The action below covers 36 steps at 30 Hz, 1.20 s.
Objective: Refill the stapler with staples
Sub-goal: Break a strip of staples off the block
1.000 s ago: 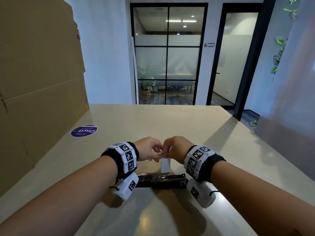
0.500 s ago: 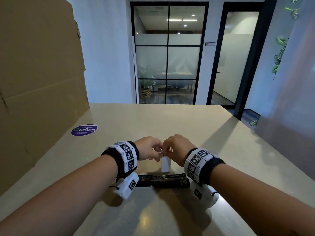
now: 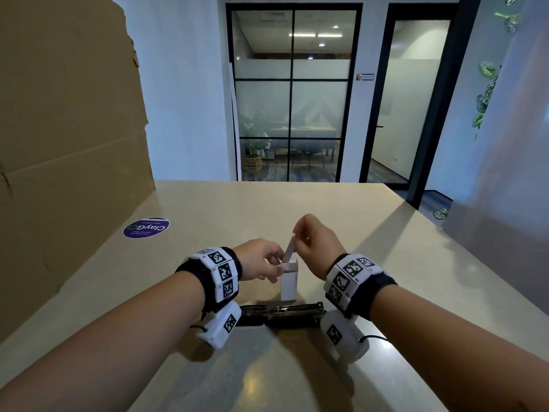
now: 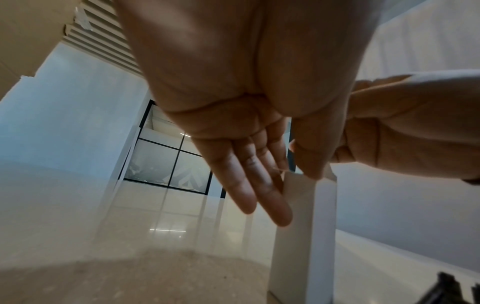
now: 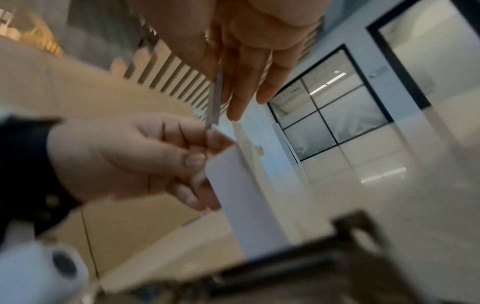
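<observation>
A small white staple box (image 3: 288, 285) stands upright on the table, its top flap open. My left hand (image 3: 277, 263) pinches the box at its top edge. In the left wrist view thumb and fingers hold the box (image 4: 306, 226). My right hand (image 3: 297, 233) is raised above the box and pinches a grey strip of staples (image 3: 289, 250), whose lower end is still in the opening. The strip (image 5: 217, 98) also shows between the right fingers. A black stapler (image 3: 282, 315) lies opened flat just in front of the box, between my wrists.
A tall cardboard sheet (image 3: 68, 129) stands along the left side of the beige table (image 3: 326, 221). A round purple sticker (image 3: 146, 228) lies on the table near it. Beyond the table's far edge are glass partitions and a doorway.
My right hand has risen from the box top, drawing the staple strip upward out of the box. The left hand stays at the box, and the stapler has not moved.
</observation>
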Motion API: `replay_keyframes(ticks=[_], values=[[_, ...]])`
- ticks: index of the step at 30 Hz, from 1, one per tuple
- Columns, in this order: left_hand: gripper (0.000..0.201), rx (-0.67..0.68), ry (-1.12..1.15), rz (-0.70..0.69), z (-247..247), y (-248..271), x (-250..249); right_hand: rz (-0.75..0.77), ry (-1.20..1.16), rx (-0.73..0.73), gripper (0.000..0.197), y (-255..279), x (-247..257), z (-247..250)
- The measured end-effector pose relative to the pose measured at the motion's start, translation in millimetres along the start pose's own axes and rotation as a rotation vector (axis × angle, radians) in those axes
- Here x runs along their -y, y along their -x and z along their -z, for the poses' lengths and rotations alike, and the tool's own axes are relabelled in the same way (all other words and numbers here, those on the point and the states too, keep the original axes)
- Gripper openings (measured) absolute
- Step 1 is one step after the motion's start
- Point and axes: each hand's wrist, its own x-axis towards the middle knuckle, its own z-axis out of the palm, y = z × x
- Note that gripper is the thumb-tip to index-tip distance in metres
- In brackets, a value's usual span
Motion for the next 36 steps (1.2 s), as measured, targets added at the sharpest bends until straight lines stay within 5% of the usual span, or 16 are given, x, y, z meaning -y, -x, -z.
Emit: replay_keyframes(ticks=[4, 7, 14, 24, 31, 36], values=[[0.032, -0.015, 0.005, 0.006, -1.5, -0.4, 0.6, -0.192, -0.299, -0.088, 0.027, -6.5, 4.5, 7.1], [0.032, -0.005, 0.0, 0.01, -1.2, -0.1, 0.2, -0.304, -0.241, -0.042, 0.028, -9.1, 3.7, 14.1], [0.03, -0.004, 0.011, 0.019, -0.9, 1.2, -0.1, -0.178, 0.242, 0.292, 0.008, 2.8, -13.3, 3.9], [0.039, -0.043, 0.24, 0.126, 3.3, 4.4, -1.6, -0.122, 0.249, 0.33, 0.024, 1.7, -11.8, 3.8], [0.044, -0.035, 0.182, 0.12, -4.3, 1.9, -6.0, -0.148, 0.232, 0.296, 0.027, 1.7, -12.3, 2.4], [0.047, -0.042, 0.188, 0.124, -6.6, -0.9, -9.1, -0.248, 0.19, 0.328, 0.064, -0.1, -8.5, 3.8]])
